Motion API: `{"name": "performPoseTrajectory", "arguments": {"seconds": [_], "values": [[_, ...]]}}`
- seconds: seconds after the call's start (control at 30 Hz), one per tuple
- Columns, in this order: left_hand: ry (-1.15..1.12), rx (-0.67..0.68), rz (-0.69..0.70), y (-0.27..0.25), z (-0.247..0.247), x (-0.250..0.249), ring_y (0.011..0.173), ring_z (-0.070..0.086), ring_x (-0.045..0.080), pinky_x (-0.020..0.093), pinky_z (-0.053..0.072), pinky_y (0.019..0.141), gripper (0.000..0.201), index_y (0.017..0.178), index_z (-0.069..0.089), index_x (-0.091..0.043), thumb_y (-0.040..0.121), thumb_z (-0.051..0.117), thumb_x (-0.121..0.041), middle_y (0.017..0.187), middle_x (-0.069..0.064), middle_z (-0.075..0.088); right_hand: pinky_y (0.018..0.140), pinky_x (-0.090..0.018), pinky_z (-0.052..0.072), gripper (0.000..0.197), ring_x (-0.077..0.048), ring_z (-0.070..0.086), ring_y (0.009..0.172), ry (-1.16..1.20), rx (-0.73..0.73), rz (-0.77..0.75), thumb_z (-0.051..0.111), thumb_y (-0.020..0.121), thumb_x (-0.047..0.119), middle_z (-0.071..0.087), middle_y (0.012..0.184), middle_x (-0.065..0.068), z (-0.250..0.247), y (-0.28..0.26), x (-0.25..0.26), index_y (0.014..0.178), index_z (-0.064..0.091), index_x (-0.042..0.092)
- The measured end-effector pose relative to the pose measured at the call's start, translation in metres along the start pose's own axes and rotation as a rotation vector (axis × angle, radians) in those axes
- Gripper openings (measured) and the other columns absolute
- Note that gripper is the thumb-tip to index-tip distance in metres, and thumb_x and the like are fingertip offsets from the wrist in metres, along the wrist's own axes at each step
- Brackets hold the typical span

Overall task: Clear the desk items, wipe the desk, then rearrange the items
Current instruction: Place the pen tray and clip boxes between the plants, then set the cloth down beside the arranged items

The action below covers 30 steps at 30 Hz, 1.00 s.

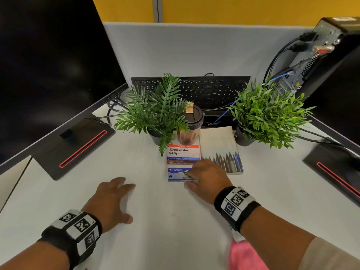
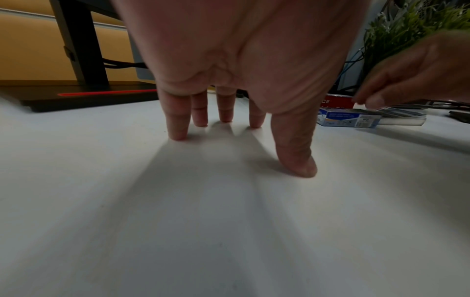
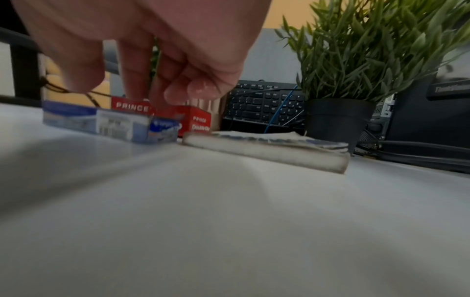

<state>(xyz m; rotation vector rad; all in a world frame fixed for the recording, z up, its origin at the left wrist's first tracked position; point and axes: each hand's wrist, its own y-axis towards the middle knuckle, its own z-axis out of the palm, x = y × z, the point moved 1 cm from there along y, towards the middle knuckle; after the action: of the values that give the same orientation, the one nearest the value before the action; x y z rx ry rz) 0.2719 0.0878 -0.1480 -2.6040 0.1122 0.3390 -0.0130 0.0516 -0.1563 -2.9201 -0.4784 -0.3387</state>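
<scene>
A blue Kangaro staple box [image 1: 178, 174] [image 2: 348, 120] [image 3: 101, 122] lies on the white desk [image 1: 155, 221], in front of a red Double Clip box [image 1: 184, 152] [image 3: 195, 120]. My right hand [image 1: 191, 176] [image 3: 127, 90] hovers over the blue box's right end with loosely curved fingers; the thumb stays clear of it. A pen-print booklet [image 1: 220, 147] [image 3: 267, 154] lies just right of the boxes. My left hand [image 1: 120, 199] [image 2: 241, 140] rests spread on the bare desk on its fingertips, holding nothing.
Two potted plants [image 1: 155, 110] [image 1: 266, 114] and a lidded coffee cup [image 1: 191, 125] stand behind the boxes, with a keyboard [image 1: 204, 90] farther back. Monitor bases [image 1: 78, 145] [image 1: 335, 172] flank the sides, beside a PC tower [image 1: 331, 55]. A pink cloth [image 1: 245, 256] lies under my right forearm.
</scene>
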Motion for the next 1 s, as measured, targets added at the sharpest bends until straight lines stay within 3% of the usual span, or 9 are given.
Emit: {"name": "performPoseTrajectory", "arguments": {"seconds": [0.23, 0.37, 0.53, 0.6, 0.7, 0.83, 1.0], "values": [[0.011, 0.007, -0.01, 0.0, 0.001, 0.0, 0.142, 0.013, 0.016, 0.034, 0.034, 0.112, 0.095, 0.145, 0.027, -0.041, 0.065, 0.077, -0.051, 0.157, -0.013, 0.013, 0.088, -0.031, 0.05, 0.026, -0.023, 0.057, 0.099, -0.02, -0.04, -0.002, 0.053, 0.092, 0.035, 0.065, 0.106, -0.005, 0.002, 0.005, 0.002, 0.107, 0.068, 0.019], [0.019, 0.023, -0.028, 0.002, 0.001, 0.001, 0.142, 0.012, 0.017, 0.035, 0.033, 0.113, 0.095, 0.145, 0.026, -0.04, 0.066, 0.078, -0.049, 0.157, -0.012, 0.012, 0.086, -0.031, 0.049, 0.025, -0.023, 0.056, 0.097, -0.011, -0.03, 0.013, 0.052, 0.091, 0.035, 0.064, 0.103, -0.004, -0.001, 0.004, 0.005, 0.104, 0.068, 0.02], [0.047, 0.039, -0.048, 0.002, 0.001, 0.0, 0.143, 0.014, 0.021, 0.037, 0.032, 0.114, 0.097, 0.146, 0.027, -0.038, 0.065, 0.079, -0.048, 0.158, -0.008, 0.013, 0.078, -0.031, 0.047, 0.02, -0.025, 0.056, 0.091, 0.026, -0.068, 0.061, 0.05, 0.089, 0.029, 0.065, 0.095, -0.004, -0.006, -0.001, 0.019, 0.088, 0.066, 0.017], [0.08, 0.06, -0.055, 0.0, 0.001, -0.003, 0.143, 0.015, 0.024, 0.039, 0.032, 0.114, 0.096, 0.147, 0.025, -0.035, 0.068, 0.077, -0.047, 0.158, -0.005, 0.011, 0.085, -0.032, 0.046, 0.02, -0.027, 0.058, 0.099, 0.065, -0.042, 0.094, 0.05, 0.09, 0.026, 0.066, 0.102, -0.006, -0.006, -0.011, 0.031, 0.095, 0.066, 0.016], [0.145, 0.097, -0.051, -0.007, 0.004, -0.016, 0.141, 0.024, 0.027, 0.04, 0.036, 0.111, 0.085, 0.146, 0.024, -0.028, 0.076, 0.069, -0.045, 0.157, 0.003, 0.015, 0.099, -0.034, 0.044, 0.032, -0.026, 0.054, 0.114, 0.128, 0.002, 0.163, 0.051, 0.092, 0.028, 0.062, 0.122, -0.006, -0.003, -0.037, 0.048, 0.12, 0.062, 0.018], [0.153, 0.023, 0.129, -0.029, 0.01, -0.054, 0.123, 0.048, 0.022, 0.033, 0.044, 0.099, 0.052, 0.135, 0.042, -0.026, 0.087, 0.054, -0.041, 0.133, 0.001, 0.047, 0.106, -0.033, 0.038, 0.038, -0.023, 0.047, 0.124, 0.211, -0.016, 0.271, 0.049, 0.094, 0.028, 0.056, 0.132, -0.003, 0.0, -0.086, 0.056, 0.13, 0.056, 0.021], [0.087, 0.005, 0.392, -0.058, 0.025, -0.132, 0.1, 0.058, 0.024, 0.029, 0.042, 0.079, 0.026, 0.11, 0.059, -0.019, 0.094, 0.041, -0.029, 0.109, 0.004, 0.064, 0.106, -0.027, 0.035, 0.038, -0.019, 0.049, 0.124, 0.266, -0.052, 0.413, 0.048, 0.095, 0.025, 0.054, 0.134, -0.001, 0.0, -0.152, 0.036, 0.132, 0.055, 0.022]]}}
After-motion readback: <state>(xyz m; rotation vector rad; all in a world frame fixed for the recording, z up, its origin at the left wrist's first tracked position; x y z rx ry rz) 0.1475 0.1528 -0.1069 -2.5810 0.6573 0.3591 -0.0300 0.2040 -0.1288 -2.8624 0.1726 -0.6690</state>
